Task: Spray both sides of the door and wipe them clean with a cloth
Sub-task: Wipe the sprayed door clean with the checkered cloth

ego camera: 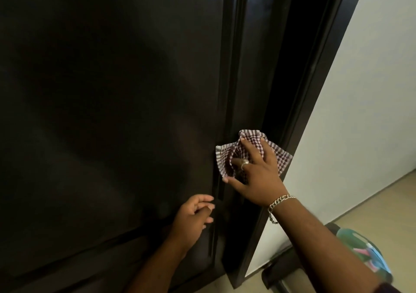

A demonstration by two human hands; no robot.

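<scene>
Obs.: Your right hand [256,168] is spread almost flat, fingers splayed, palm pressing a checked cloth [227,157] against the dark door [112,112]. The cloth is bunched under the fingers rather than gripped in a fist; a ring and a chain bracelet [278,204] show on that hand and wrist.

Your left hand [193,216] sits lower and to the left, fingers loosely curled, empty, fingertips at or just beside the raised moulding. Contact with the door: cannot tell.

Location: cloth lies on the right-hand stile, beside the door's edge and the frame [315,90]. White wall [360,112] to the right. No spray bottle in view.

Key relation: the stile's long axis runs up and away from your right hand and down toward the floor. Most of the unwiped-looking panel lies to the left of the cloth. Judgement: the right hand is the one placed to stroke along that axis; the left is nearer the lower panel but carries nothing.

Something colourful, blurred, sits at bottom right [364,252]; unidentified.
</scene>
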